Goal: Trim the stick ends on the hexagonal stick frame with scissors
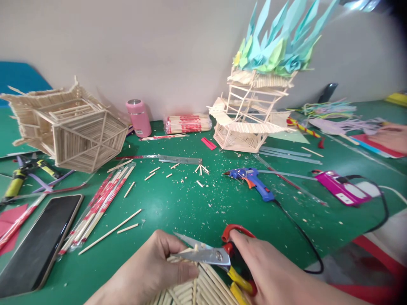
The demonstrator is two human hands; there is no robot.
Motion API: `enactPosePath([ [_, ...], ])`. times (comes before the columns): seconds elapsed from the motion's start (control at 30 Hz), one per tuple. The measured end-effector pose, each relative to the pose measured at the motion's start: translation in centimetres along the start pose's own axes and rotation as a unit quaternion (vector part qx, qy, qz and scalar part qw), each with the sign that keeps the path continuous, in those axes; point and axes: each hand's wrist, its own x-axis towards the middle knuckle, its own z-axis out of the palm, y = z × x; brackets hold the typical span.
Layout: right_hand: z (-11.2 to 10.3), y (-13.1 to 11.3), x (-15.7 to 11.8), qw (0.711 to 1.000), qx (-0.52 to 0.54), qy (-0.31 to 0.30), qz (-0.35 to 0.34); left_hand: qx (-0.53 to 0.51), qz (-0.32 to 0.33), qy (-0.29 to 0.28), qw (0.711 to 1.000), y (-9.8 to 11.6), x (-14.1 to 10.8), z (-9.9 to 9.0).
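At the bottom centre, a panel of thin wooden sticks [208, 284] lies under both hands. My left hand [159, 267] pinches the panel's edge between thumb and fingers. My right hand [267, 267] is closed round the handles of scissors [211, 255] with red, black and yellow grips. The scissor blades are parted and point left, around stick ends at the panel's upper edge, close to my left fingertips. Small stick offcuts [202, 169] and chips are scattered on the green table [178, 199] beyond the hands.
A stick model [92, 140] stands back left, beside a pink bottle [139, 118]. Another with paper leaves [251, 110] is back right. A blue glue gun [251, 180] trails its cable right. Left are a phone [41, 241] and pliers [17, 182]. Another person's hand [389, 137] is far right.
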Motion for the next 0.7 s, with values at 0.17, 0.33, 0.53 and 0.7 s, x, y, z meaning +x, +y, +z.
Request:
enactPosePath([
  [0.17, -0.9, -1.0, 0.2, 0.999, -0.033, -0.035, 0.021, -0.016, 0.02, -0.029, 0.999, -0.2, 0.2, -0.1],
  [0.33, -1.0, -1.1, 0.2, 0.999, -0.019, -0.042, 0.026, -0.026, 0.023, -0.043, 0.998, 0.0, 0.1, 0.0],
  [0.53, -1.7, -0.8, 0.3, 0.995, 0.049, -0.082, 0.003, -0.061, 0.038, -0.071, 0.995, 0.6, -0.2, -0.3],
  [0.7, -2.7, -1.1, 0.4, 0.993, 0.078, -0.088, -0.007, -0.039, 0.036, -0.082, 0.995, 0.4, -0.3, -0.6],
])
